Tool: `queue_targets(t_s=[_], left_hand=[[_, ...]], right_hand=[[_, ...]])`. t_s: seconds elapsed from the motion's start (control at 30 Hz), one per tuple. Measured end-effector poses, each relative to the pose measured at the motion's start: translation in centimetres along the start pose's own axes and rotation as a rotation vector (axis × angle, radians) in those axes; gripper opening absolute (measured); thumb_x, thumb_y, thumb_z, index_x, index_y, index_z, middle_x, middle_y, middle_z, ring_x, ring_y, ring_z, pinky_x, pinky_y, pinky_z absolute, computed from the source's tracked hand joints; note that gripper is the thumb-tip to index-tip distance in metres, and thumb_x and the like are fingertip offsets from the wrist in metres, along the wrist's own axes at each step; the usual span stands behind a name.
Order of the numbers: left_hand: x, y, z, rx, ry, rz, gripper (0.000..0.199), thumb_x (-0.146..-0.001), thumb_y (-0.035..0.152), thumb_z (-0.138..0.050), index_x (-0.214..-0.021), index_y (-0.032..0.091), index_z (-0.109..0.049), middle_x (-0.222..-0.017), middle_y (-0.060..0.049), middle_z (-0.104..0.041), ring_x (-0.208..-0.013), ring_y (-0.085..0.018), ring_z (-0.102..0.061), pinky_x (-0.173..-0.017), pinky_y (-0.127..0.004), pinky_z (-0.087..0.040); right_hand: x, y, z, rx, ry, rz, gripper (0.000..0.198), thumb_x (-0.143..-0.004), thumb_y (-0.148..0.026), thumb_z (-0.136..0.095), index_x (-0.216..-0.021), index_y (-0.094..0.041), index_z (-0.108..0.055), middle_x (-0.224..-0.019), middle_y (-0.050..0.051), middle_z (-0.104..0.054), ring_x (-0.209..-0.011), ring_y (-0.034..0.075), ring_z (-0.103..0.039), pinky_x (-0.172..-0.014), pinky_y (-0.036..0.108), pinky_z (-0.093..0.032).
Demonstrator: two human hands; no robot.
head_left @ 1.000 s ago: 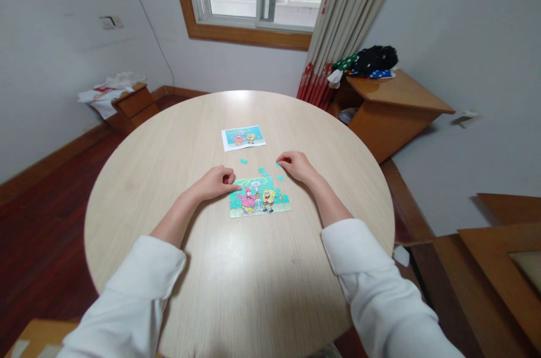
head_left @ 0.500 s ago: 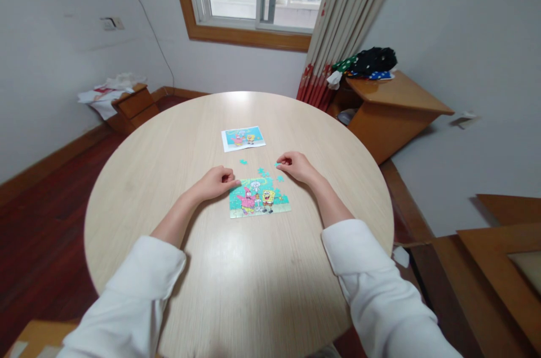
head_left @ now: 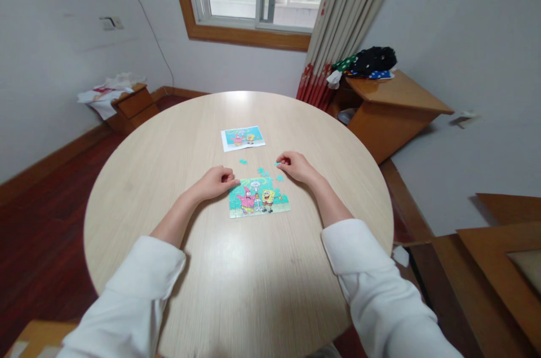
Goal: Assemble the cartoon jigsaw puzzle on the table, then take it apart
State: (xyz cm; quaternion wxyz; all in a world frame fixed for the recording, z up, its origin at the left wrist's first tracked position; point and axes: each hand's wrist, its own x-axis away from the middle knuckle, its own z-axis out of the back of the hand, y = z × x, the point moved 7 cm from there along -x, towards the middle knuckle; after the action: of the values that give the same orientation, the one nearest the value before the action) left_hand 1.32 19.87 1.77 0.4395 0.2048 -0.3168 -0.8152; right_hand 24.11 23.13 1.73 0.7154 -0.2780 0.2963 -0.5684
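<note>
at the right grip (head_left: 296, 166) sits a teal puzzle piece (head_left: 277, 164).

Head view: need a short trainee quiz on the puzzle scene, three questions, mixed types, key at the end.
1. Multiple choice: what is the right hand touching?
A) a loose teal piece
B) the curtain
C) the window frame

2. True or false: the printed picture lies farther from the person than the partly assembled puzzle.

3. Fill in the blank: the thumb of the left hand is at the puzzle's far ____ corner, as the person sees it.

Key: 1. A; 2. True; 3. left.
</note>
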Motion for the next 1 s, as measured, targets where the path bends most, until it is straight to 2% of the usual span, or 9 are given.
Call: queue_targets(t_s=[0.13, 0.3, 0.47, 0.6, 0.8, 0.9, 1.0], left_hand=[[0.0, 0.1, 0.0, 0.003, -0.003, 0.006, 0.032, -0.077, 0.035, -0.052, -0.055, 0.020, -0.034, -0.054, 0.005, -0.033, -0.053, -0.009, -0.031, -0.055, -0.025, -0.027], [0.0, 0.1, -0.1, 0.031, -0.007, 0.003, 0.033, -0.077, 0.035, -0.052, -0.054, 0.020, -0.033, -0.054, 0.005, -0.032, -0.053, -0.009, -0.030, -0.054, -0.026, -0.026], [-0.1, 0.0, 0.0, 0.028, -0.007, -0.002, 0.033, -0.077, 0.034, -0.054, -0.055, 0.020, -0.034, -0.054, 0.005, -0.033, -0.053, -0.009, -0.030, -0.054, -0.026, -0.026], [0.0, 0.2, 0.1, 0.023, -0.013, 0.006, 0.033, -0.077, 0.033, -0.054, -0.055, 0.020, -0.034, -0.054, 0.005, -0.033, -0.052, -0.009, -0.030, -0.054, -0.025, -0.026], [0.0, 0.4, 0.1, 0.017, -0.012, 0.005, 0.034, -0.077, 0.033, -0.053, -0.054, 0.020, -0.033, -0.053, 0.005, -0.031, -0.052, -0.009, -0.029, -0.054, -0.025, -0.026], [0.0, 0.3, 0.0, 0.012, -0.010, 0.003, 0.033, -0.077, 0.033, -0.053, -0.054, 0.020, -0.033, -0.053, 0.005, -0.032, -0.052, -0.009, -0.030, -0.054, -0.025, -0.026], [0.0, 0.2, 0.0, 0.013, -0.006, 0.010, 0.033, -0.077, 0.034, -0.053, -0.054, 0.019, -0.034, -0.053, 0.005, -0.033, -0.053, -0.009, -0.031, -0.054, -0.025, -0.027]], right_hand=[[0.1, -0.2, 0.0, -0.018, 0.014, 0.005, 0.010, -0.072, -0.019, -0.060, -0.078, -0.013, -0.065, -0.068, 0.001, -0.060, -0.062, 0.011, -0.050, -0.061, 0.025, -0.040], [0.2, -0.9, 0.0, -0.028, 0.112, -0.015, 0.012, -0.073, -0.025, -0.060, -0.072, -0.014, -0.064, -0.067, 0.001, -0.061, -0.060, 0.011, -0.050, -0.061, 0.025, -0.040], [0.6, -2.7, -1.2, 0.033, 0.026, 0.072, 0.011, -0.068, -0.024, -0.069, -0.068, -0.015, -0.063, -0.068, 0.001, -0.060, -0.063, 0.012, -0.051, -0.061, 0.024, -0.038], [0.6, -2.9, -1.6, 0.107, -0.030, 0.088, 0.008, -0.069, -0.021, -0.070, -0.069, -0.015, -0.064, -0.070, 0.001, -0.060, -0.065, 0.012, -0.052, -0.061, 0.024, -0.037], [0.5, -3.0, -0.8, 0.216, 0.074, 0.095, 0.004, -0.076, -0.016, -0.063, -0.073, -0.016, -0.066, -0.074, 0.003, -0.062, -0.068, 0.013, -0.052, -0.066, 0.026, -0.037], [0.7, -3.9, -1.0, 0.253, 0.110, 0.113, 0.011, -0.081, -0.025, -0.061, -0.077, -0.016, -0.067, -0.079, 0.005, -0.064, -0.072, 0.015, -0.053, -0.070, 0.028, -0.037], [0.8, -4.7, -1.8, 0.313, 0.109, 0.117, 0.018, -0.079, -0.034, -0.066, -0.076, -0.016, -0.067, -0.083, 0.007, -0.065, -0.079, 0.018, -0.054, -0.075, 0.031, -0.035]])
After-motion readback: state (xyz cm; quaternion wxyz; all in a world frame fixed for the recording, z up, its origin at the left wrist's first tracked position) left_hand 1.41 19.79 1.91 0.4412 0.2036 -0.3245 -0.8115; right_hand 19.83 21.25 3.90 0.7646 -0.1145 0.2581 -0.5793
